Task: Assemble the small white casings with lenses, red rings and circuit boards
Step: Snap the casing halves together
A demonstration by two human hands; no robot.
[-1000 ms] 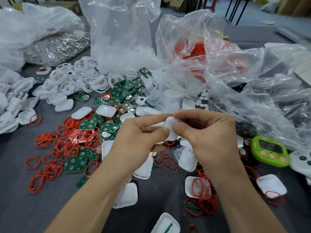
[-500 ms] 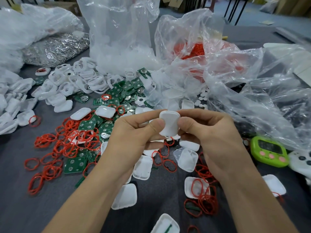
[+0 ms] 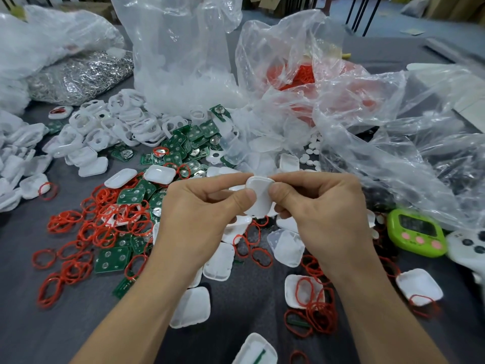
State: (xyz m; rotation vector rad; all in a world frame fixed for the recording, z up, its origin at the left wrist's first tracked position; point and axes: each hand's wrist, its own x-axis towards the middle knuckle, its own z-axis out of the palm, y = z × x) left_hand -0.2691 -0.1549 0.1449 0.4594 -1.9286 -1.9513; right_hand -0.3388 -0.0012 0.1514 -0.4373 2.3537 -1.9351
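Note:
A small white casing [image 3: 258, 197] is held above the table between both hands, its smooth back facing me. My left hand [image 3: 199, 219] pinches its left edge with thumb and forefinger. My right hand [image 3: 322, 214] pinches its right edge the same way. Loose red rings [image 3: 86, 232] lie spread over the left of the grey table, mixed with green circuit boards [image 3: 112, 258]. White casing halves [image 3: 190, 307] lie scattered under and around my hands. Whether a lens sits inside the held casing is hidden.
Open white frames [image 3: 105, 130] are heaped at the back left. Clear plastic bags [image 3: 181, 56] of parts stand behind, one holding red rings [image 3: 301, 77]. A green timer [image 3: 416, 232] and a white controller [image 3: 469, 248] lie at the right. Small white discs [image 3: 312, 151] sit near the bags.
The casing has turned between my fingers, from mostly hidden to its back facing me. Both hands stay together at the same spot.

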